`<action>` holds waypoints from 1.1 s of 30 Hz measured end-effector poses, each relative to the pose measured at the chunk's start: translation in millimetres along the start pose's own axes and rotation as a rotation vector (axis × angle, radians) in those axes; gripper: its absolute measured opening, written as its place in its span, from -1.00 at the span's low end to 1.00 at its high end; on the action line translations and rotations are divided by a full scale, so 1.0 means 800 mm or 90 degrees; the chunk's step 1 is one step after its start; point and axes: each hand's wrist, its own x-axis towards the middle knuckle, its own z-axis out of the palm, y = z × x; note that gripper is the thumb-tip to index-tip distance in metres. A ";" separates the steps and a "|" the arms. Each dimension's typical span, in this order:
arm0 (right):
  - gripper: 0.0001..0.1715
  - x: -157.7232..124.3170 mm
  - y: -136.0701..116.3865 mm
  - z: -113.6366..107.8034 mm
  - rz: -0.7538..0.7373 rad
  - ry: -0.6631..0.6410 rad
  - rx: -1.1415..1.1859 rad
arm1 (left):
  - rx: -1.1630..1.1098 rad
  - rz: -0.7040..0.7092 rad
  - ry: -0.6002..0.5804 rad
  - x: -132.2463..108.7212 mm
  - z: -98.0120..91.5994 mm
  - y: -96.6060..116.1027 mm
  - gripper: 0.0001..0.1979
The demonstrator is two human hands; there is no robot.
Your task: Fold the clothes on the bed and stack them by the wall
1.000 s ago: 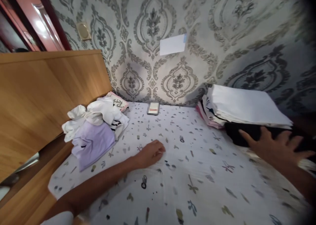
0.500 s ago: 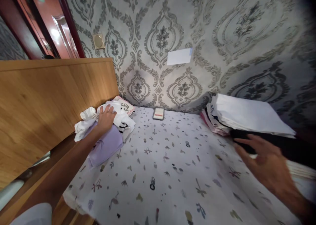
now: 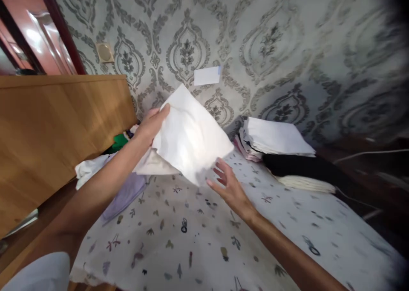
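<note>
Lifted above the bed is a white cloth, tilted and spread flat. My left hand pinches its left edge with the thumb on top. Close to its lower right corner is my right hand, fingers apart and holding nothing; I cannot tell whether a fingertip touches the cloth. Beneath the raised cloth, a pale cream cloth shows in part. Under my left forearm lie a lilac garment, a crumpled white cloth and a bit of green cloth.
At the right stand a stack of white folded clothes, a black folded garment and a cream folded garment. A wooden board borders the printed sheet on the left. Patterned wallpaper rises behind.
My left hand has raised a white cloth from the left pile. My right hand has come from the black garment at the right to the middle. The view has turned rightward.
</note>
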 end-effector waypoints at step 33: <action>-0.60 -0.043 -0.039 -0.146 -0.024 0.502 0.009 | -0.040 -0.296 -0.203 -0.134 -0.001 -0.101 -0.50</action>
